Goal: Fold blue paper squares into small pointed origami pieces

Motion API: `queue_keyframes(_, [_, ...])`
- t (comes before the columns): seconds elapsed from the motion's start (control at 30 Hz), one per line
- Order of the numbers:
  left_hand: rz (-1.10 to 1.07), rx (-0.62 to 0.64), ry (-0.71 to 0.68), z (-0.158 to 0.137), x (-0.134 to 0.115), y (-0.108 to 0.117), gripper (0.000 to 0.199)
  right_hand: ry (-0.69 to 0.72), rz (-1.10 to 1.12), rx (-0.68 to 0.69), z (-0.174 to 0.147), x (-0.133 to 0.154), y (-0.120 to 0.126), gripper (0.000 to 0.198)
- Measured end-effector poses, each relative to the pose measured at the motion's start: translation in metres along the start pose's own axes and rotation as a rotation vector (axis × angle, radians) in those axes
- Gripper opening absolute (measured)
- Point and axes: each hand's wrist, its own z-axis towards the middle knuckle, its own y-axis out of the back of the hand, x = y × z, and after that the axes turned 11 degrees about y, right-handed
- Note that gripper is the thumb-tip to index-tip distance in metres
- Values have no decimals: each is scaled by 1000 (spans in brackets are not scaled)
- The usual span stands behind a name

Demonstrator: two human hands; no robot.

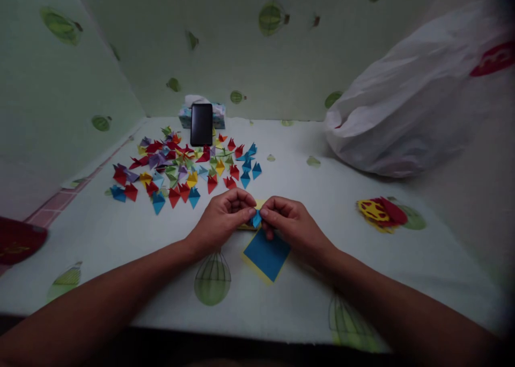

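Between my two hands is a small folded blue paper [256, 219], pinched from both sides. My left hand [226, 214] has its thumb and index finger on the left edge of it. On the other edge, the thumb and fingers of my right hand [287, 222] are closed. Below them lies a blue paper square [267, 253] on top of yellow paper, its upper part hidden by my right hand. Many small origami pieces [184, 191] in red, blue, yellow, green and purple are spread on the table beyond my left hand.
A phone [201, 124] leans on a tissue box [219, 115] at the back. A big white plastic bag [394, 104] stands at the right, with yellow and red cut-out pieces [373, 210] in front of it. Something dark red [20, 241] lies at the left edge.
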Motion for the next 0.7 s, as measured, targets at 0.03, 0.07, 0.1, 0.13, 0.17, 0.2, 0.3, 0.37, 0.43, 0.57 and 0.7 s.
queue_keyframes(0.03, [-10,25,9,0,0,0,14,-20,40,-7,0,0,0,28])
queue_keyframes(0.07, [-16,51,12,0,0,0,13,-41,91,-12,0,0,0,28])
queue_keyframes(0.1, [-18,78,9,1,0,1,12,-66,150,-17,0,0,1,28])
queue_keyframes(0.13, [-13,100,-2,1,0,2,12,-92,213,-20,1,1,1,28])
queue_keyframes(0.17, [1,116,-18,2,0,2,13,-119,271,-25,1,2,1,27])
queue_keyframes(0.2, [25,124,-43,2,-1,3,13,-145,322,-32,2,2,1,27])
queue_keyframes(0.3, [120,120,-141,4,-1,6,12,-204,416,-54,4,4,2,26])
queue_keyframes(0.37, [159,117,-198,5,-2,8,14,-221,447,-50,5,4,3,25])
queue_keyframes(0.43, [180,115,-223,5,-3,9,14,-204,443,-42,5,3,3,25])
queue_keyframes(0.57, [199,94,-197,3,-6,9,12,-59,261,-32,2,-1,3,27])
queue_keyframes(0.7, [59,98,-89,5,-3,8,13,36,56,-28,0,1,2,28])
